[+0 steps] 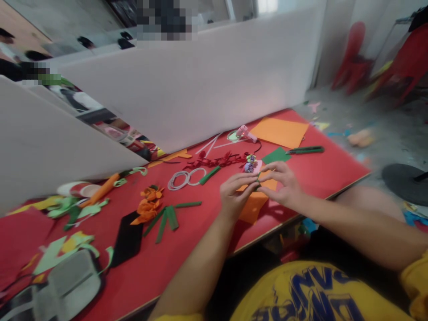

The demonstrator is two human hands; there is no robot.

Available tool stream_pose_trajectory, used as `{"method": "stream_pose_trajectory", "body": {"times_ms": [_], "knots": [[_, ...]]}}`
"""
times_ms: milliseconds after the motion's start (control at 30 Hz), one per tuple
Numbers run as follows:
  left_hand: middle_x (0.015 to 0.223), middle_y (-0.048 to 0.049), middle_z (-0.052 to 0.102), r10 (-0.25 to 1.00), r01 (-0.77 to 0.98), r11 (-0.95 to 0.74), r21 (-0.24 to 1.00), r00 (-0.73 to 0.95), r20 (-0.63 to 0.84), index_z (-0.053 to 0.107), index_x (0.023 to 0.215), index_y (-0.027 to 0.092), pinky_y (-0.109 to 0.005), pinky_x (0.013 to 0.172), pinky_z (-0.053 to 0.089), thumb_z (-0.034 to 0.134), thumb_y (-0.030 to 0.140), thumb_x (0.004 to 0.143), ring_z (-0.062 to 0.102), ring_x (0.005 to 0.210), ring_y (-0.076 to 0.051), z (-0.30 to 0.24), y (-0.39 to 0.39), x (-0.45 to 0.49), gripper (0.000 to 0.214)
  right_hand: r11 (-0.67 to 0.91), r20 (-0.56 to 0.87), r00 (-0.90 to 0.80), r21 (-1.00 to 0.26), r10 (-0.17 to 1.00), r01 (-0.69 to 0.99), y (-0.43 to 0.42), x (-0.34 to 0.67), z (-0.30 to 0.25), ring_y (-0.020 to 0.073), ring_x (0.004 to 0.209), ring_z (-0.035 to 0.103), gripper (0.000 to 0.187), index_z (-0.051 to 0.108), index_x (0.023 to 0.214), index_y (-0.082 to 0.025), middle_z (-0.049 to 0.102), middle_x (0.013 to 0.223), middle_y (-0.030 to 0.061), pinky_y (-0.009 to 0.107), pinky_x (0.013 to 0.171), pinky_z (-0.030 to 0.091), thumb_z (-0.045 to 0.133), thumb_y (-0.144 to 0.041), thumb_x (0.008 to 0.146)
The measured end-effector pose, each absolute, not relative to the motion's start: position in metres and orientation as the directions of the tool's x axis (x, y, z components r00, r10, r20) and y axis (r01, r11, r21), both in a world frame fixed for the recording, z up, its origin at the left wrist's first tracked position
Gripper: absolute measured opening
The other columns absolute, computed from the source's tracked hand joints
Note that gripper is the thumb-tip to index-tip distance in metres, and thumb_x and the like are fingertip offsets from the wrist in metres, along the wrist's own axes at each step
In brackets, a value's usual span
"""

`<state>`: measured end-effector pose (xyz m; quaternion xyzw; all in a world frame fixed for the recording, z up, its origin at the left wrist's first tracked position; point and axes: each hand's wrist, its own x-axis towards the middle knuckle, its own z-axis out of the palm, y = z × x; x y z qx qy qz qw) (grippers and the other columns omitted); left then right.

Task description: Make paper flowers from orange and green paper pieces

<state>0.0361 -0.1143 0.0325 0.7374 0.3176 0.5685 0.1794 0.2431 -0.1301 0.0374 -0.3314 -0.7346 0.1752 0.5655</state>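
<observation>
My left hand (pixel 234 194) and my right hand (pixel 282 185) meet above the red table, fingertips pinched on a small dark green piece (pixel 258 182). Fingers cover most of it, so its full shape is hidden. Under and beside the hands lie orange sheets (pixel 253 208). Just beyond the fingers sits a small purple and yellow flower bunch (pixel 249 166). A green sheet (pixel 276 155) and a green utility knife (pixel 309 150) rest farther right. To the left of my left hand is a rolled green strip (pixel 210 175) near clear tubing loops (pixel 180 180).
A pink glue gun (pixel 245 133) and a large orange sheet (pixel 281 132) lie at the back. Orange flowers (pixel 149 204), green strips (pixel 171 218), a black phone-like slab (pixel 128 239) and a grey case (pixel 75 283) occupy the left. White partitions (pixel 200 89) border the table (pixel 197 232).
</observation>
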Motion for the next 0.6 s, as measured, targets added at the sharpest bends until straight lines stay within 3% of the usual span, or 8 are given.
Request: {"method": "stream_pose_trajectory", "body": {"times_ms": [133,367,600], "knots": [[0.101,-0.007,0.086,0.688,0.261,-0.721,0.642,0.156,0.709,0.088,0.097,0.027,-0.036,0.085,0.069,0.086,0.033,0.093,0.083,0.091,-0.021,0.033,-0.115,0.037,0.008,0.747,0.731,-0.18,-0.603,0.658,0.28,-0.124,0.244,0.037,0.0305,0.132,0.071,0.005,0.079,0.095,-0.029,0.079,0.131,0.008,0.057,0.118,0.055,0.083,-0.029,0.093],[0.091,-0.0056,0.083,0.68,0.173,-0.733,0.658,0.177,0.711,0.088,0.094,0.027,-0.029,0.073,0.065,0.088,0.035,0.091,0.079,0.079,-0.017,0.033,-0.11,0.037,0.009,0.776,0.725,-0.278,-0.584,0.63,0.238,-0.118,0.249,0.036,0.0279,0.118,0.079,0.0,0.079,0.094,-0.029,0.085,0.113,0.0058,0.05,0.11,0.062,0.079,-0.029,0.094],[0.084,-0.0055,0.082,0.759,0.178,-0.65,0.739,0.213,0.616,0.088,0.095,0.024,-0.029,0.071,0.063,0.087,0.038,0.092,0.076,0.075,-0.017,0.035,-0.107,0.035,0.014,0.737,0.683,-0.282,-0.59,0.673,0.329,-0.115,0.252,0.034,0.0245,0.094,0.081,0.008,0.082,0.098,-0.028,0.086,0.097,0.003,0.04,0.091,0.064,0.077,-0.024,0.094]]}}
